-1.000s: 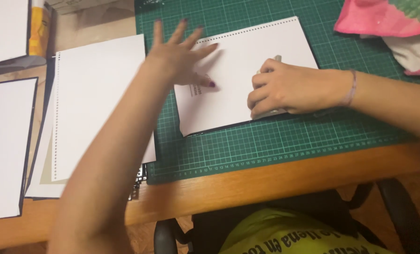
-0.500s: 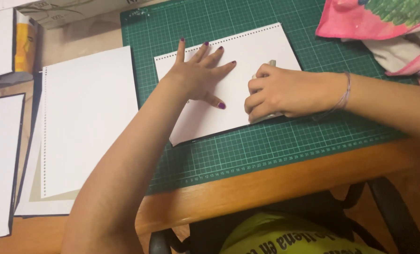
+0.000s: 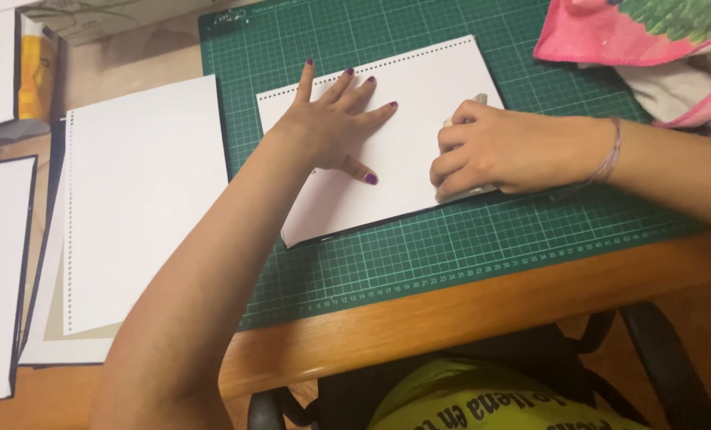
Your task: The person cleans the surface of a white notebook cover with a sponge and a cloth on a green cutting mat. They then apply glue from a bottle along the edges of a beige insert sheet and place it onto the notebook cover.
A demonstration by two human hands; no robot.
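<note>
We have a white sheet [image 3: 419, 135] with a punched top edge lying a little askew on the green cutting mat [image 3: 483, 255], up toward twelve o'clock of the wooden table [image 3: 451, 318]. Our left hand [image 3: 331, 127] is flat on the sheet, fingers spread wide, pressing down on its left half. At three o'clock of that hand, our right hand [image 3: 498, 151] is curled tight around a small grey tool [image 3: 476, 102] at the sheet's right edge; what kind of tool we cannot tell. Out at nine o'clock, off the mat, lie more white sheets in a stack [image 3: 140, 207]. Up at two o'clock sits a pink cloth bag [image 3: 626, 40].
</note>
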